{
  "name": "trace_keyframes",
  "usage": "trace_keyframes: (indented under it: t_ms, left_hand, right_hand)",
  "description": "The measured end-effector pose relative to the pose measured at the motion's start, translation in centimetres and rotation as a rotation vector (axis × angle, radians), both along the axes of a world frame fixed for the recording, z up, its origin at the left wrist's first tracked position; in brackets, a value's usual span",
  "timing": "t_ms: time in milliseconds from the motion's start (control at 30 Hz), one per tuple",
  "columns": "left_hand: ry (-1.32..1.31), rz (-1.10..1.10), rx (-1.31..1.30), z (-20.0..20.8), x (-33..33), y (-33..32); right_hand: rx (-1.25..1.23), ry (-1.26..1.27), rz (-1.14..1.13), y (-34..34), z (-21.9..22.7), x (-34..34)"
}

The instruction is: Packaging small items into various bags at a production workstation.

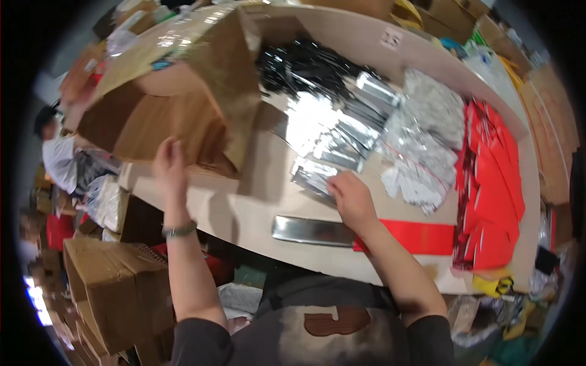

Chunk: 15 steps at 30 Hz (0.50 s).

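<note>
My right hand [352, 196] pinches the edge of a shiny silver packet [314, 177] at the near end of a spread of similar packets [351, 143]. Its fingertips are closed together there. My left hand [171, 165] is raised at the mouth of an open cardboard box [235, 79] lying on its side. Motion smears its fingers, and I see nothing clearly held in them. Nearer to me lies a flat metal strip [311, 230], its right end against a red packet [421, 238], partly hidden by my right forearm.
A heap of thin black pieces [305, 64] lies at the back of the rimmed table [262, 195]. Clear bags with pale contents [421, 140] and a stack of red packets [491, 189] fill the right side. Another cardboard box [116, 274] stands below left; a person [61, 155] is at far left.
</note>
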<state>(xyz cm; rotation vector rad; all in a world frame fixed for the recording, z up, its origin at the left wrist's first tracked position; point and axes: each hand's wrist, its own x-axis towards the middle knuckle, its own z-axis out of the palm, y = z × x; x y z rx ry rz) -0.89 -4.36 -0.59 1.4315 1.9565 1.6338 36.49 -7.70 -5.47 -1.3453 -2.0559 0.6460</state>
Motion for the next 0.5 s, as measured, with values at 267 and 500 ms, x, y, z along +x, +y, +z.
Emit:
trace_keyframes:
  t_ms: [267,500]
  left_hand:
    - [-0.445,-0.799,-0.624,-3.5,8.0,-10.6]
    - [0.051,-0.731,-0.557,-5.6,14.5,-10.2]
  right_hand:
    - [0.04,-0.116,0.154,-6.5,-0.1,3.7]
    - [0.033,-0.271,0.219,-9.2,0.6,7.4]
